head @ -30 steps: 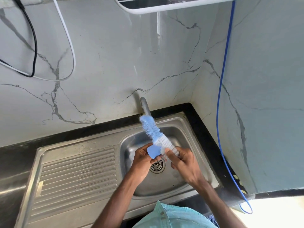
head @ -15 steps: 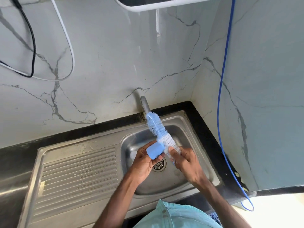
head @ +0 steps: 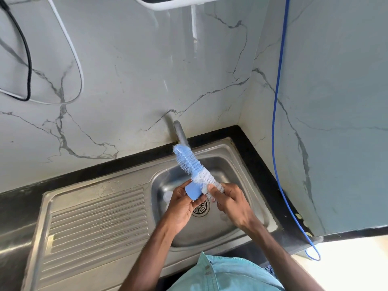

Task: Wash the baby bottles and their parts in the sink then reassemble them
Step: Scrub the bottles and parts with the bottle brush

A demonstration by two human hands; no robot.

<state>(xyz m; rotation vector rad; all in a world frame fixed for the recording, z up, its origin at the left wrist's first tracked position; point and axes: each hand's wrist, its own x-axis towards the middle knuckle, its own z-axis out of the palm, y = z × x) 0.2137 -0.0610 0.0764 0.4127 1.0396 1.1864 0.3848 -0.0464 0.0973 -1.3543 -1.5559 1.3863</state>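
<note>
Head view: over the sink (head: 233, 158) basin, your left hand (head: 183, 204) pinches a small blue bottle cap (head: 193, 192), and your right hand (head: 232, 203) grips the bottle brush (head: 190, 162) low on its white bristles, blue tip pointing toward the tap (head: 179, 132). The cap, likely wet, could slip from your pinch and drop toward the drain (head: 201, 208).

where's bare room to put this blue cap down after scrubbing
The ribbed drainboard, left of the basin, is bare. The basin is crowded: left hand with blue cap and right hand with brush over the drain, a pale part beside it.
</note>
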